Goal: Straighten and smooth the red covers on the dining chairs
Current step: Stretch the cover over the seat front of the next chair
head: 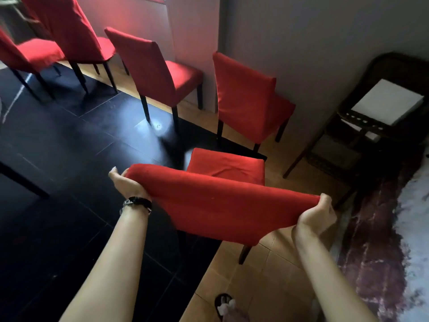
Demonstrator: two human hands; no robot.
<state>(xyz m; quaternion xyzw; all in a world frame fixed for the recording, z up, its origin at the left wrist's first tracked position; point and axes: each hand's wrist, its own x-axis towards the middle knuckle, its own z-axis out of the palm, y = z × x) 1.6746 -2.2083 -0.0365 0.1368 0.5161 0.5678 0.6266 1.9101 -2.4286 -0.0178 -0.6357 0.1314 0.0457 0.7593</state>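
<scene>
Directly in front of me stands a dining chair with a red cover (216, 205) over its back and seat (226, 166). My left hand (126, 183) grips the top left corner of the backrest cover. At the top right corner my right hand (319, 214) is closed on the fabric. The cover is stretched taut between both hands. The seat cloth shows a few creases. A second covered chair (246, 98) stands behind it by the wall, a third (151, 68) further left.
Two more red-covered chairs (65, 31) stand at the far left on the dark glossy floor (69, 147). A dark wicker shelf (362, 126) with white paper sits in the right corner. A patterned rug (383, 240) lies to the right. My sandalled foot (226, 305) is below.
</scene>
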